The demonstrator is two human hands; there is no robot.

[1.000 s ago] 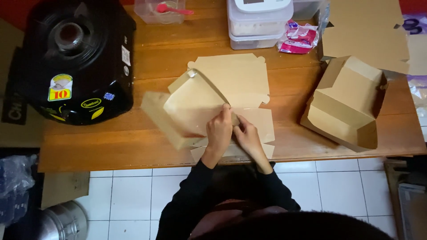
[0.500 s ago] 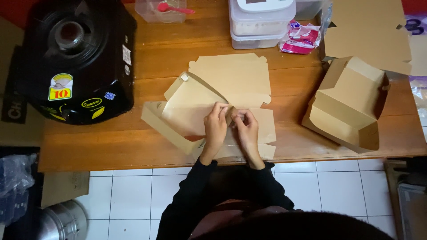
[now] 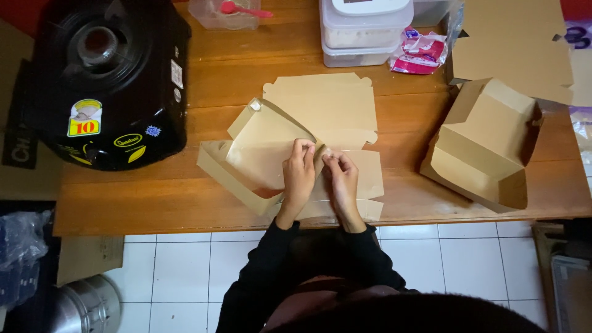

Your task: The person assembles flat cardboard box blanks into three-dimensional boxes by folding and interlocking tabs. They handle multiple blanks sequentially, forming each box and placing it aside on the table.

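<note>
Folding step underway: left hand & right hand both pinch flap of flat brown carton at table near edge, centre; 1 tab likely needs tucking next.

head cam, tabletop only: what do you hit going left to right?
Black round appliance → half-folded brown cardboard box with left hand and right hand pinching its flap → pink packet → folded cardboard box.
</note>
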